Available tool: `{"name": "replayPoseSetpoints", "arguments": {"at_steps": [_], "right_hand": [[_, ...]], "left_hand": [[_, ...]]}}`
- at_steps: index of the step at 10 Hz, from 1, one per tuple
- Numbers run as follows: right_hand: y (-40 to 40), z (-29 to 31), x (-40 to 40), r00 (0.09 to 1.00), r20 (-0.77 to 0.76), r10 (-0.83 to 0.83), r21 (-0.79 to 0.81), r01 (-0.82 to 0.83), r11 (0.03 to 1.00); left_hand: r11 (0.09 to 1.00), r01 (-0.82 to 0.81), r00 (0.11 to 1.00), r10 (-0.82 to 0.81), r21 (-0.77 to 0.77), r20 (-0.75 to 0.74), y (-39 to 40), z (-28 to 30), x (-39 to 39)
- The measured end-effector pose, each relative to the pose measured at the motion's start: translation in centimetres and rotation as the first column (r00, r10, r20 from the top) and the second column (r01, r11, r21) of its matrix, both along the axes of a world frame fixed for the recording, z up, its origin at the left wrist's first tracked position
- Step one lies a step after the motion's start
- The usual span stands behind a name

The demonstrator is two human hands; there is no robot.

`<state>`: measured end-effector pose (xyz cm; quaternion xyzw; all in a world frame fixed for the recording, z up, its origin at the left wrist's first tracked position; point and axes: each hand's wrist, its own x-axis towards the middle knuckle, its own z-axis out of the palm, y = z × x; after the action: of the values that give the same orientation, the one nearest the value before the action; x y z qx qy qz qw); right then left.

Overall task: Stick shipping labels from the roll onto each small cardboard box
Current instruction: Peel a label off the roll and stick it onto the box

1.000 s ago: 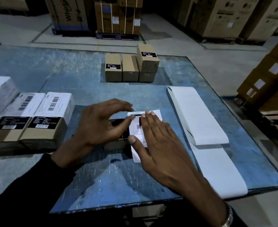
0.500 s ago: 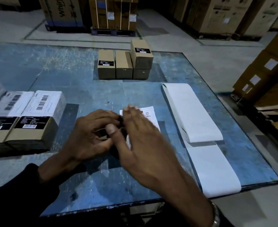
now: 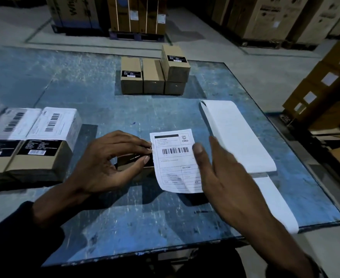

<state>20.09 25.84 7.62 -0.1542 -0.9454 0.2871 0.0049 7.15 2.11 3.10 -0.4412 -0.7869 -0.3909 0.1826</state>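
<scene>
A small cardboard box (image 3: 134,164) sits on the blue table (image 3: 145,217) near the front, mostly hidden under my left hand (image 3: 107,165), whose fingers and thumb grip its top and near side. A white shipping label (image 3: 175,159) with a barcode lies over the box's right part and hangs down past its front edge. My right hand (image 3: 223,177) is flat with straight fingers at the label's right edge, thumb tip touching the label. The white label roll strip (image 3: 237,135) lies to the right.
Several unlabelled small boxes (image 3: 154,75) stand at the table's back centre, one stacked on top. Labelled boxes (image 3: 42,143) lie in a row at the left edge. Large cartons (image 3: 325,85) stand on the floor to the right and beyond the table.
My right hand has slid off the label to its right edge, uncovering the barcode. My left hand still grips the box. The view has moved closer.
</scene>
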Motion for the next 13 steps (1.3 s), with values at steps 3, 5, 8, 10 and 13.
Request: {"name": "replayPoseSetpoints", "arguments": {"at_steps": [3, 5, 8, 10, 13], "right_hand": [[-6.7, -1.3, -2.9, 0.9, -0.056, 0.432, 0.128, -0.423, 0.897], [-2.6, -2.5, -2.0, 0.935, 0.031, 0.353, 0.265, -0.348, 0.899], [-1.6, 0.0, -0.7, 0.99, -0.023, 0.141, 0.258, -0.131, 0.957], [-6.1, -1.3, -2.4, 0.952, 0.011, 0.307, 0.273, -0.298, 0.915], [-7.3, -2.7, -2.2, 0.922, -0.041, 0.386, 0.246, -0.365, 0.898]], "left_hand": [[0.997, -0.049, 0.999, 0.048, -0.051, -0.016, -1.5, -1.2, -1.2], [0.998, -0.057, 0.998, 0.057, -0.011, 0.009, -1.3, -1.3, -1.0], [0.995, -0.077, 0.997, 0.077, 0.068, 0.004, -0.5, 0.1, -0.4], [0.989, 0.001, 0.988, -0.023, 0.146, 0.151, -1.0, 0.0, -0.9], [0.989, -0.007, 0.995, -0.008, 0.148, 0.103, -0.9, -0.5, -0.8]]}}
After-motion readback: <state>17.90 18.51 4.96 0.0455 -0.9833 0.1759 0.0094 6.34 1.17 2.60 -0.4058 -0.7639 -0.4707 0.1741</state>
